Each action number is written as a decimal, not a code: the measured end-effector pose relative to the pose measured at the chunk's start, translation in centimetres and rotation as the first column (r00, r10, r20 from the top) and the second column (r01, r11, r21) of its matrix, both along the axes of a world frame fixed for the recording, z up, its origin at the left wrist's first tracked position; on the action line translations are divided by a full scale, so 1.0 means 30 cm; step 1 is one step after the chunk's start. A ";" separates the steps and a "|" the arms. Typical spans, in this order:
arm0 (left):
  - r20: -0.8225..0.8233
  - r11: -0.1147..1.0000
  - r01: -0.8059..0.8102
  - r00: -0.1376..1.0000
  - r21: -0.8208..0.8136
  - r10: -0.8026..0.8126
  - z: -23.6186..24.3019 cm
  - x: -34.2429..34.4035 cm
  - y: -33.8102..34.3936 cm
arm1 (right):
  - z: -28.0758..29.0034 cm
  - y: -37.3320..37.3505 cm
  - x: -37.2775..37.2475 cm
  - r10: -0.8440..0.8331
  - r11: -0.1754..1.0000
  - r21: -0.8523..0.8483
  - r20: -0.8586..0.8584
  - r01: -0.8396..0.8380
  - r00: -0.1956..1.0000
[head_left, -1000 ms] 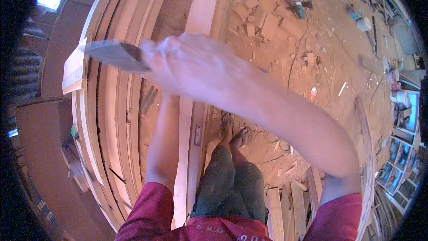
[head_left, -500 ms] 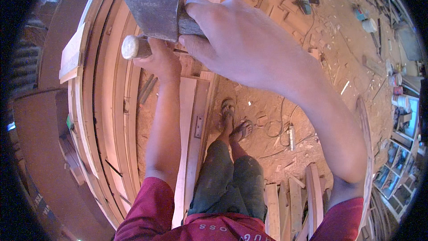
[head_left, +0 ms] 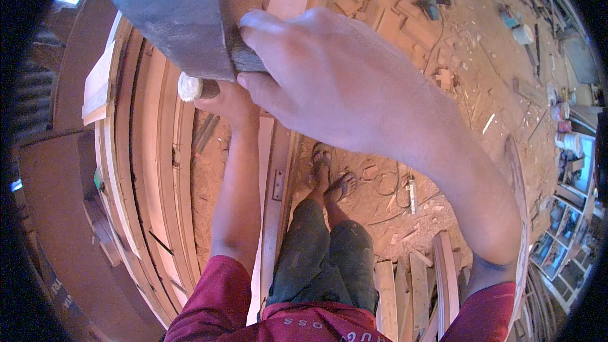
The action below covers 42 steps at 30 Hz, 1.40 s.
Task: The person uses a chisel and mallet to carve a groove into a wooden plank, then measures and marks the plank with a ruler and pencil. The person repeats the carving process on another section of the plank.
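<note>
My right hand [head_left: 316, 76] is closed round the dark wooden handle of an axe [head_left: 180, 22], close to its head. The broad grey blade flares toward the upper left, with one flat face showing. Just below the blade, my left hand [head_left: 234, 106] wraps round a thick wooden tool handle [head_left: 189, 87] whose pale, rounded butt pokes out to the left. The blade's lower corner overlaps this handle in view; whether they touch I cannot tell. The handle's other end is hidden. Under my hands runs a long timber beam [head_left: 278, 164] with a metal plate set in it.
Long boards [head_left: 152, 152] lie stacked along the left. Wood offcuts [head_left: 405, 25] and shavings litter the ground ahead, and a cable [head_left: 392, 187] curls near my feet [head_left: 332, 174]. Upright planks [head_left: 418, 291] stand at the lower right, with a shelf [head_left: 563, 228] at the far right.
The axe has come down and to the left, so its whole blade is now in view. Both hands sit slightly lower, and the blade overlaps the held handle.
</note>
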<state>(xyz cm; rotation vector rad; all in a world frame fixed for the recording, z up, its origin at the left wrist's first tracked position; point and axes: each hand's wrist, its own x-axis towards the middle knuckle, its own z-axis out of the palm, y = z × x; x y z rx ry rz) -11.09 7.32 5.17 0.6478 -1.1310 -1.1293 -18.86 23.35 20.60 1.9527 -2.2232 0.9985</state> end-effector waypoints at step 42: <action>0.128 0.997 -0.016 0.991 -0.077 0.026 -0.030 0.070 0.169 | 0.081 0.061 0.041 0.104 0.991 -0.086 0.053 -0.099 0.993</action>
